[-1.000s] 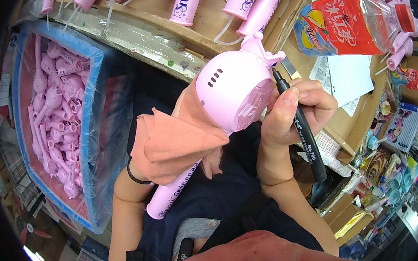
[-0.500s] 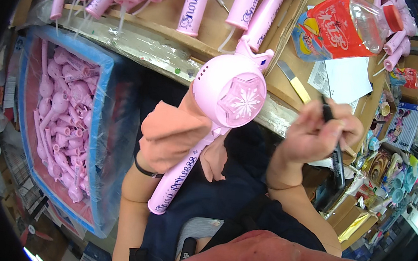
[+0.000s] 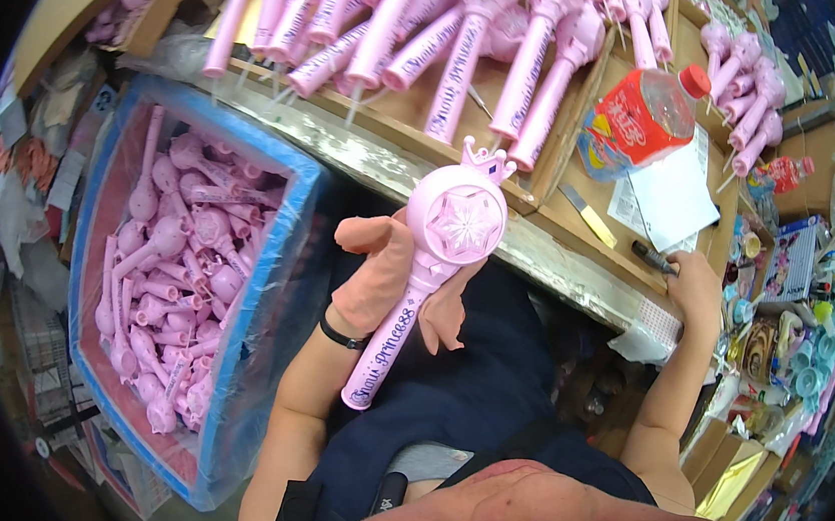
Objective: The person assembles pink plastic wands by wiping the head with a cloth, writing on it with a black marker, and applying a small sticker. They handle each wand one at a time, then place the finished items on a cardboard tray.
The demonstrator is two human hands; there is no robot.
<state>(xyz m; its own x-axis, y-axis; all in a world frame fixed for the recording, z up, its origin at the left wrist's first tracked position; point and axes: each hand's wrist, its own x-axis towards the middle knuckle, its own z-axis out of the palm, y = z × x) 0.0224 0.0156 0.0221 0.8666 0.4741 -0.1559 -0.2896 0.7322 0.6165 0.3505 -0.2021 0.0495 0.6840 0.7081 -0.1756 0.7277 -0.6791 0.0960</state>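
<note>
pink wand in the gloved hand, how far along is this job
Done, apparently: a row of pink wands lies on the bench. In hand: the gloved left hand holds one pink wand, while the right hand reaches the black marker. Left: the blue-lined box holds many more wands.

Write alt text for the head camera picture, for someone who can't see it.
A gloved left hand holds up a pink toy wand with a star face and crown, while the bare right hand rests a black marker on the workbench. Beside it sits a blue-lined box of pink wand parts.
</note>
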